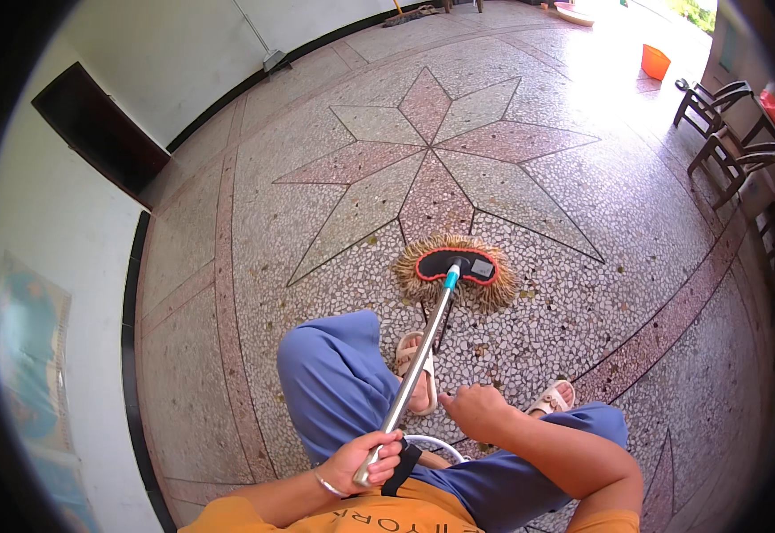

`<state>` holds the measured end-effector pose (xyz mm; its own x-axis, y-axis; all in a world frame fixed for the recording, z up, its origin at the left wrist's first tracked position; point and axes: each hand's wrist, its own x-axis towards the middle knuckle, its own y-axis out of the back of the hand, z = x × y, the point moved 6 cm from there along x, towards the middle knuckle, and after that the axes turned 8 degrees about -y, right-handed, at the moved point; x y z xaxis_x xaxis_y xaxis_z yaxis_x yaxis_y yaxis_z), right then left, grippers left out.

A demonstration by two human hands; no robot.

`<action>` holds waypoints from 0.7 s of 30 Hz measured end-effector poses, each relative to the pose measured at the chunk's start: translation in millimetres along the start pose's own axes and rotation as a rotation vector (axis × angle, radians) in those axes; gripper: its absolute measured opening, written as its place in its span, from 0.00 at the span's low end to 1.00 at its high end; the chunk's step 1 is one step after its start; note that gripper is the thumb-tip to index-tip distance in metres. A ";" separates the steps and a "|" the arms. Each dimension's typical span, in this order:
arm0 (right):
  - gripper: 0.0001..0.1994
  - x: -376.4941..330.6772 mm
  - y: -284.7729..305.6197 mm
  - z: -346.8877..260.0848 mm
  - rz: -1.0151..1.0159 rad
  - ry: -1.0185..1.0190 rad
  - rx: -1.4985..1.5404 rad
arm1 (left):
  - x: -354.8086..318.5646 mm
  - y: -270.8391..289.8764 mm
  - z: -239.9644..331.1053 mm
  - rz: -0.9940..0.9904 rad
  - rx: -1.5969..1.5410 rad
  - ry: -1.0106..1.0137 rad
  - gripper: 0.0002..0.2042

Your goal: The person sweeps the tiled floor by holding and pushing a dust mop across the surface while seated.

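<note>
My left hand (365, 460), low in the picture, is wrapped round the lower end of a mop's silver metal handle (405, 391). The handle runs up and away from me to a mop head (423, 284) with shaggy tan fringe, a black centre edged in red and a turquoise joint. This head rests on the speckled stone floor (316, 240) beyond my feet. My right hand (478, 411) is off the handle, above my lap on the right, its fingers curled in. Whatever may be in its palm is hidden. A white curved rim (441, 444) shows between my legs.
Small dark and yellowish bits lie about the mop head. Brown chairs (732, 160) line the right side, and an orange bucket (655, 61) stands farther back. At the far wall are a long-handled dustpan (274, 59) and a broom (398, 12). A dark doorway (99, 133) opens at left.
</note>
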<state>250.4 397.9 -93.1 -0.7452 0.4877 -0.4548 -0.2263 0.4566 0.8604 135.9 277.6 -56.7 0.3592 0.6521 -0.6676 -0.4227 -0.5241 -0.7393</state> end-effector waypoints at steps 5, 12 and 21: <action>0.12 3.6 0.1 -2.9 0.004 0.016 -0.010 | 118.0 -14.8 39.3 -0.166 0.017 -0.092 0.10; 0.12 10.5 22.4 2.5 0.001 -0.082 0.065 | 197.5 -89.4 90.4 -0.131 -0.067 -0.247 0.05; 0.17 16.7 41.1 15.6 0.093 -0.100 0.125 | 60.1 -7.8 36.8 -0.092 -0.085 -0.163 0.07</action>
<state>238.4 436.5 -69.0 -0.6920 0.6005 -0.4007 -0.0753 0.4920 0.8673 130.1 341.1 -87.9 0.2512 0.7757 -0.5790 -0.3200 -0.4980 -0.8060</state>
